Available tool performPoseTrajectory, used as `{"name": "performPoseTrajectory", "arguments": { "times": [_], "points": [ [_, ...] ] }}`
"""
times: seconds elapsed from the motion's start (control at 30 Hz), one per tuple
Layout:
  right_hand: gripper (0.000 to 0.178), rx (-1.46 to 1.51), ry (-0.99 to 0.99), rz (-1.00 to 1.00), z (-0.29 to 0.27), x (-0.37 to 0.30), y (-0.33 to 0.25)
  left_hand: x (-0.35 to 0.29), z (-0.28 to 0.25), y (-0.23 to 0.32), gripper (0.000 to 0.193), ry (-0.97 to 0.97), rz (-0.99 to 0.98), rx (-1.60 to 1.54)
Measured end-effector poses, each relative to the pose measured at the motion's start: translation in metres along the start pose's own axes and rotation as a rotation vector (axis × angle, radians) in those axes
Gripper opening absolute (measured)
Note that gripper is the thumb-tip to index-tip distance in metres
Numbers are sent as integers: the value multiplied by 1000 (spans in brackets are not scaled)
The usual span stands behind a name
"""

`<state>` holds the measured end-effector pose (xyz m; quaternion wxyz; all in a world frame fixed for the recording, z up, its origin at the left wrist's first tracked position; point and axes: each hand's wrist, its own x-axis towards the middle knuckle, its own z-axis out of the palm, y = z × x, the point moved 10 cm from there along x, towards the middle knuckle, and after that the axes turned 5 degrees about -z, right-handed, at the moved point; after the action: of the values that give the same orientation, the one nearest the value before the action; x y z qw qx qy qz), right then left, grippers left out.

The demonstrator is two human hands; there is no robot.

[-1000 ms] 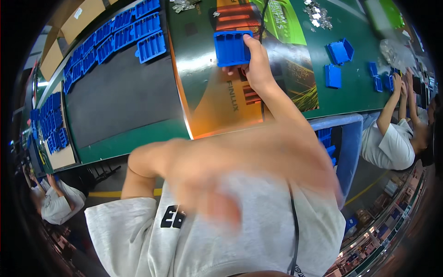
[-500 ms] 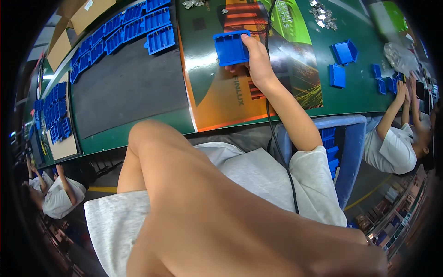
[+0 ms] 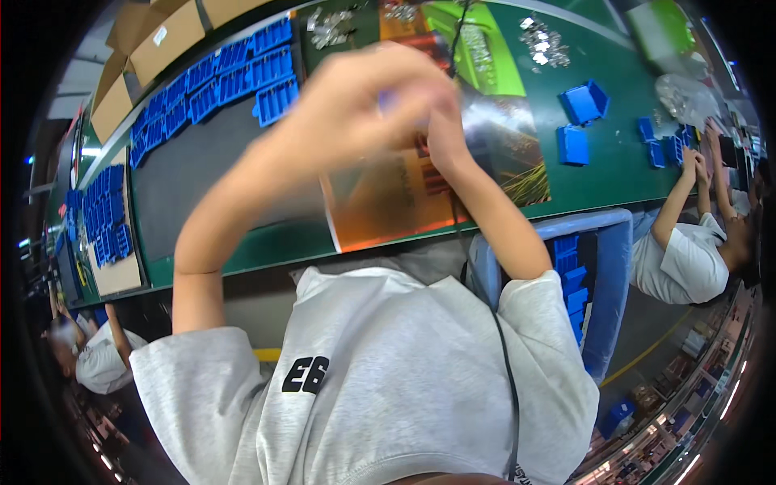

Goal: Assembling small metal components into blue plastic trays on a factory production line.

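My left hand (image 3: pixel 364 101) is raised over the table, close to my right hand and smeared by motion, so its fingers do not show clearly. Behind it my right hand (image 3: pixel 446 139) stays up, its fingers mostly covered. A small patch of blue between the hands belongs to a blue plastic compartment case (image 3: pixel 389 101), which my right hand holds; the rest of the case is hidden. Under both hands lies a glossy printed sheet (image 3: pixel 436 212) in orange, green and black. Small metal pieces (image 3: pixel 331 28) lie in a pile past my left hand.
Rows of blue cases (image 3: pixel 271 69) lie on a dark mat (image 3: pixel 190 178) at left, with cardboard boxes (image 3: pixel 166 44) behind. More metal pieces (image 3: pixel 543 42) and two blue cases (image 3: pixel 575 145) are at right. A black cable (image 3: pixel 509 388) hangs before me. Co-workers sit at both sides.
My left hand has swung up from low in front of me to the blue case, covering most of it. My right hand remains raised near the same place. My view has shifted slightly.
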<state>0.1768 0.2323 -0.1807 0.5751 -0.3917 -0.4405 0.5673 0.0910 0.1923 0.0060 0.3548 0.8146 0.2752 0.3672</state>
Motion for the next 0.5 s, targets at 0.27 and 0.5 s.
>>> {"name": "performPoseTrajectory", "arguments": {
  "times": [0.27,0.5],
  "points": [
    [45,289,107,108,-20,11,-3,33,-86,-217,19,59,-271,848],
    [44,394,34,110,-15,15,-12,43,-56,-247,21,-75,-250,1179]
  ]
}}
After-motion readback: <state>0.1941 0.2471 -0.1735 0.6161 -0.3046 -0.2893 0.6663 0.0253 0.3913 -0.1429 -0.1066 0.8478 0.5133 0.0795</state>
